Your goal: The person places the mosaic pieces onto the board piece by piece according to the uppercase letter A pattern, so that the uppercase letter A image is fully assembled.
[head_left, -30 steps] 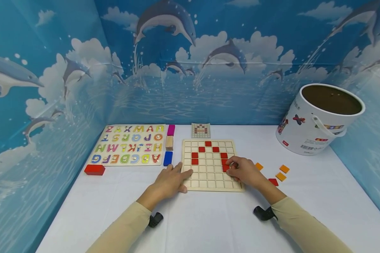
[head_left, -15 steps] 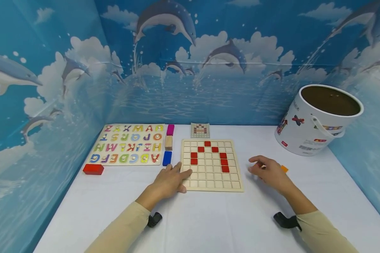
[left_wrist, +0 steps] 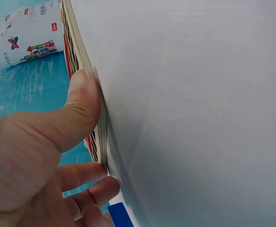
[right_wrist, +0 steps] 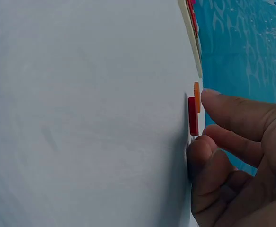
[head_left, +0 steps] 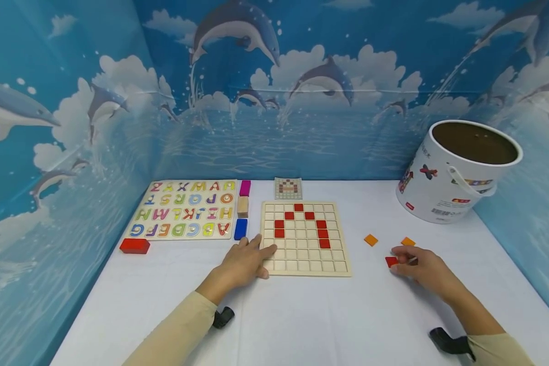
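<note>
Your right hand (head_left: pixel 426 269) has moved out to the loose red tile (head_left: pixel 390 261) on the table (head_left: pixel 302 315), fingers narrowed about it; pinch unconfirmed. Your left hand (head_left: pixel 243 263) lies spread at the board's (head_left: pixel 302 256) left edge. Shallow grip could drop the tile; knuckles could nudge the orange tile (head_left: pixel 407 241).

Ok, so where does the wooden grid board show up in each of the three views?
Head: the wooden grid board lies just below and right of centre, the left hand at its left edge.
Left wrist: seen nearly edge-on, a slanting strip left of centre, partly behind the thumb.
Right wrist: only a thin strip, upper right of centre.
Shared landmark: the blue backdrop, in all three.
</note>
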Demonstrator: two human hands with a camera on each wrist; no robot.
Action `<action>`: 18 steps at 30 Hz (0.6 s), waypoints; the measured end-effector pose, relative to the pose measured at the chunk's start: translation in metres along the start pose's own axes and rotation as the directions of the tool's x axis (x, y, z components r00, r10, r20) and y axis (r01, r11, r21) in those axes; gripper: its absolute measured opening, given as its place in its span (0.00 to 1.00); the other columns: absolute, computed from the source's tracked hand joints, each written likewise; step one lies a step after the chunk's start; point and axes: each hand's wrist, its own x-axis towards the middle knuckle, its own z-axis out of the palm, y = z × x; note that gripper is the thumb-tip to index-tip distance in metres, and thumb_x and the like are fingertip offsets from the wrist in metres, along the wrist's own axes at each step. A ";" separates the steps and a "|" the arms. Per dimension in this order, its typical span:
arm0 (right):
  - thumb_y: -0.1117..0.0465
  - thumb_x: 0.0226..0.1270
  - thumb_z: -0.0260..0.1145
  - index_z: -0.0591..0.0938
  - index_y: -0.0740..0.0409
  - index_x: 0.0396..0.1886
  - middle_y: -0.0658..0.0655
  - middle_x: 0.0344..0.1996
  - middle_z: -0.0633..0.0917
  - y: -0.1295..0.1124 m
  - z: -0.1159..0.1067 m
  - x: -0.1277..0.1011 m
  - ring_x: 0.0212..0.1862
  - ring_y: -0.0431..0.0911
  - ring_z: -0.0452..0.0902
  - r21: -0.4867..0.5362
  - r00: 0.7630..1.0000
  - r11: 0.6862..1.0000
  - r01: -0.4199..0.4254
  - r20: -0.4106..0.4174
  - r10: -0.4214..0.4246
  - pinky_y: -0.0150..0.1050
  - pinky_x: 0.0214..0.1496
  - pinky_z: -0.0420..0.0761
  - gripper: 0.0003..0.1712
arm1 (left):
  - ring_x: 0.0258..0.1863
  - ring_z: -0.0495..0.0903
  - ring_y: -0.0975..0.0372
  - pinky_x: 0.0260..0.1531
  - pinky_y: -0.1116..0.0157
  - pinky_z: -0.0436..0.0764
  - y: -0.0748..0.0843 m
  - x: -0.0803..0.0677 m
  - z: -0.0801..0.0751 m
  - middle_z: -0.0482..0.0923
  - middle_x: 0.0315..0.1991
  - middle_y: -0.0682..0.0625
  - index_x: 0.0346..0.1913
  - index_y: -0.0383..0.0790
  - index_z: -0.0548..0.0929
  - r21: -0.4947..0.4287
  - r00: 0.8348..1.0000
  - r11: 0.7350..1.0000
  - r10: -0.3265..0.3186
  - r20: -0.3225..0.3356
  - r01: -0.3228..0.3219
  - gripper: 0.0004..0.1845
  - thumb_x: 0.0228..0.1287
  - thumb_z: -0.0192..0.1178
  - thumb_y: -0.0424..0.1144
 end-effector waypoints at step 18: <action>0.52 0.66 0.74 0.77 0.63 0.46 0.56 0.36 0.76 0.001 0.003 0.005 0.43 0.52 0.70 -0.053 0.998 0.998 -0.036 -0.056 0.033 0.39 0.36 0.72 0.22 | 0.55 0.70 0.48 0.54 0.48 0.73 -0.001 0.000 0.000 0.61 0.77 0.36 0.76 0.57 0.70 -0.008 1.000 1.000 0.006 -0.002 -0.006 0.39 0.61 0.68 0.54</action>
